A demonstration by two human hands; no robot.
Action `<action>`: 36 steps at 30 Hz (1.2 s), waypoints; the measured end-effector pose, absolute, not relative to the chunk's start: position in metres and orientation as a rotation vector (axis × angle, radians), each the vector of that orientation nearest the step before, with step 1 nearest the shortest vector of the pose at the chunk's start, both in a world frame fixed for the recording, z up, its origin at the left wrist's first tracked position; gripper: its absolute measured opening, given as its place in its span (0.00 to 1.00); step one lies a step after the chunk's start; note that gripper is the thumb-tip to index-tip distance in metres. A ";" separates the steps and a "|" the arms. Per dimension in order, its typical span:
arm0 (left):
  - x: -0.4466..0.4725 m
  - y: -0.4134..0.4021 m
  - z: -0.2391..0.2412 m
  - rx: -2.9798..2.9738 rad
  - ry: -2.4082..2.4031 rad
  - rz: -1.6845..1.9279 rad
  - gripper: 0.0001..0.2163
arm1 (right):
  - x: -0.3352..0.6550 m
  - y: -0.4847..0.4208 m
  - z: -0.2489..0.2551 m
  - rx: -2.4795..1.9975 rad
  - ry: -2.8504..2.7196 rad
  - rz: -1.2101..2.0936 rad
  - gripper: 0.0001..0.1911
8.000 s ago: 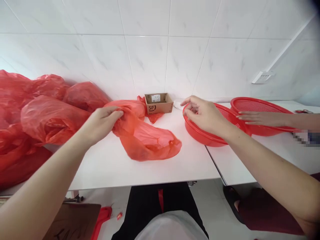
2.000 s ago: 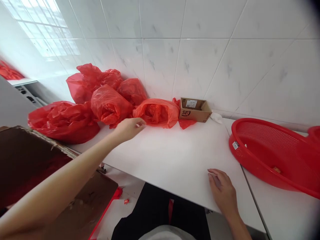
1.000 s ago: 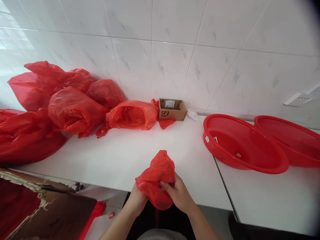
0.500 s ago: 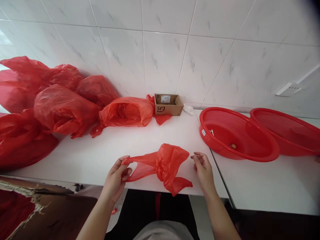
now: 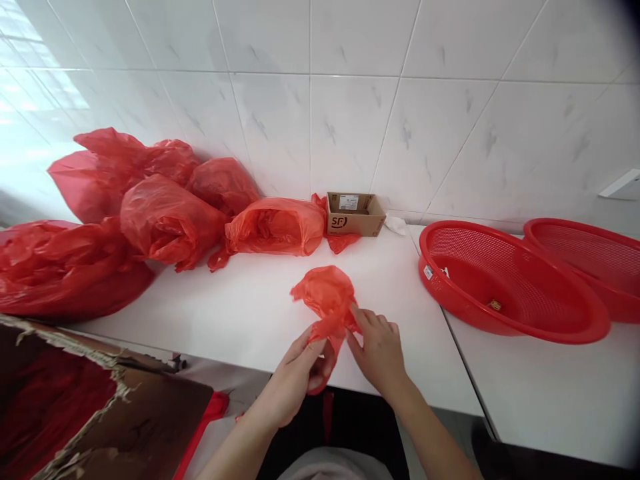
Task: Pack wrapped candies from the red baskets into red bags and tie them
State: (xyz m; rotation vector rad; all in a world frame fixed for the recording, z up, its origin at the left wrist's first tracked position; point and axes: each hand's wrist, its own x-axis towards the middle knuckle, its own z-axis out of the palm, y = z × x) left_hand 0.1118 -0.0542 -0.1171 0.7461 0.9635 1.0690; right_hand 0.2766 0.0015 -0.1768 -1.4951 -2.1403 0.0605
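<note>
A thin red plastic bag is bunched up over the front part of the white table. My left hand pinches its lower end between thumb and fingers, near the table's front edge. On the other side, my right hand has its thumb and fingers closed on the bag's right edge. The bag's gathered upper part spreads beyond both hands. What lies inside the folds, if anything, I cannot see.
Several filled red plastic bags crowd the left. An open-mouthed red bag lies beside a small cardboard box at the wall. Two red perforated basins stand right. A torn-edged carton sits lower left.
My right hand has come onto the bag and taken hold of it. The bag has turned and bunched between my hands, and my left hand has moved right. The view has shifted left.
</note>
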 end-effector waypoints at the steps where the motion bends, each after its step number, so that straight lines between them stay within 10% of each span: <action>1: 0.111 -0.057 -0.116 0.700 0.923 1.013 0.17 | 0.283 0.008 -0.180 -1.562 -2.135 0.059 0.22; 12: 0.073 -0.052 -0.118 0.530 0.770 1.021 0.09 | 0.317 0.022 -0.149 -1.519 -1.791 0.763 0.28; 20: 0.078 -0.043 -0.114 0.326 0.840 1.261 0.05 | 0.310 0.017 -0.159 -1.644 -1.680 0.488 0.20; 24: 0.074 -0.039 -0.113 0.185 1.009 1.305 0.06 | 0.318 0.018 -0.167 -1.665 -1.727 0.527 0.31; 30: 0.059 -0.043 -0.121 0.757 1.082 1.127 0.18 | 0.344 0.025 -0.169 -1.553 -1.499 0.885 0.37; 36: 0.068 -0.049 -0.129 1.410 1.285 0.893 0.07 | 0.338 0.025 -0.156 -1.098 -0.829 1.418 0.36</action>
